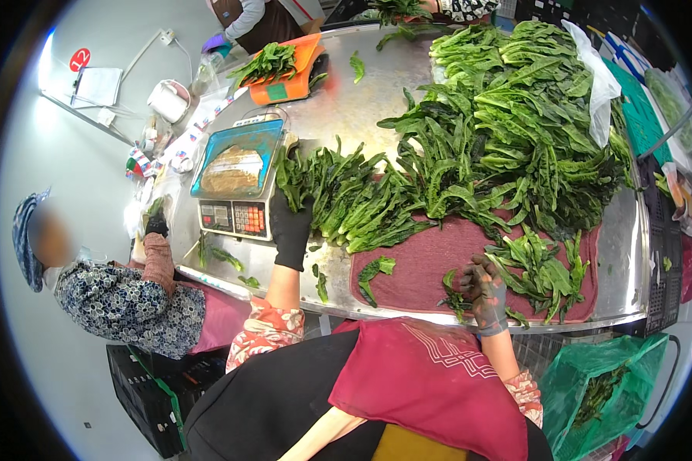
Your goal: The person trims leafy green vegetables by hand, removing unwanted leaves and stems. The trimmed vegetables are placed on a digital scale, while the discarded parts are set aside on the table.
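My left hand (291,230), in a black glove, is at the left end of a row of leafy green bunches (357,201), against the leaves beside the digital scale (236,178). Its fingers are partly hidden by the leaves, so its grip is unclear. Over the near edge of a maroon cloth (427,248) is my right hand (485,294), in a dark, stained glove with curled fingers; whether it holds anything cannot be told. A small loose leaf (454,297) lies just left of it, and loose leafy greens (545,271) lie to its right. A large heap of greens (519,127) covers the table's right part.
A co-worker (132,288) is at the left, one gloved hand near plastic bags. Others stand across the metal table (346,92). An orange scale (285,69) with greens is at the far side. Black crates (144,397) stand low left, and a green-lined bin (605,392) low right.
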Action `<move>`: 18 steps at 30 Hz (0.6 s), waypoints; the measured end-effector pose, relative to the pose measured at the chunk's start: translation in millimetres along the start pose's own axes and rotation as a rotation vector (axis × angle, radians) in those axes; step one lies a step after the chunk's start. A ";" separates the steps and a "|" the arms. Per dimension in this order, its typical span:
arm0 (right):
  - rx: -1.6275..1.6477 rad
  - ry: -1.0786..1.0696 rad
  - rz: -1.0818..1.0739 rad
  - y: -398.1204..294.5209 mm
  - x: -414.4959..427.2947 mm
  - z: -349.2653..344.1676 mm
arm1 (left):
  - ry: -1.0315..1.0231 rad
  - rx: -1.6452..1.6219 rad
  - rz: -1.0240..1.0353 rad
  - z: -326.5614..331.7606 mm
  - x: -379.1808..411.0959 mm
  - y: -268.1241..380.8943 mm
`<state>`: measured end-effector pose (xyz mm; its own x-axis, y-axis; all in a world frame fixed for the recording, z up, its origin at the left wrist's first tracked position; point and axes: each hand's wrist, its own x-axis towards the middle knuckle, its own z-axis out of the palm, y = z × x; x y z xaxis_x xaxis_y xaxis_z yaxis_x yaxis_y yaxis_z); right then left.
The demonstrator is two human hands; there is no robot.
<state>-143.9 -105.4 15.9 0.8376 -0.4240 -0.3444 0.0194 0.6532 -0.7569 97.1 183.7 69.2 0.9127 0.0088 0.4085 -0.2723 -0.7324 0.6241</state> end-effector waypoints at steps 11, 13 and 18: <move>-0.864 -0.081 -0.092 15.5 75.0 36.0 | -0.501 0.522 -0.085 58.6 7.7 -45.0; -0.968 0.029 -0.140 40.9 119.2 24.3 | -0.579 0.455 -0.098 51.0 21.8 -35.5; -0.988 0.113 0.152 46.0 162.3 31.9 | -0.514 0.319 0.035 22.7 40.1 -41.5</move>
<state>10.4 -124.1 -57.1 0.7362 -0.4697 -0.4873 -0.5877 -0.0867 -0.8044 151.9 199.0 44.5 0.9567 -0.2912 0.0013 -0.2728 -0.8949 0.3532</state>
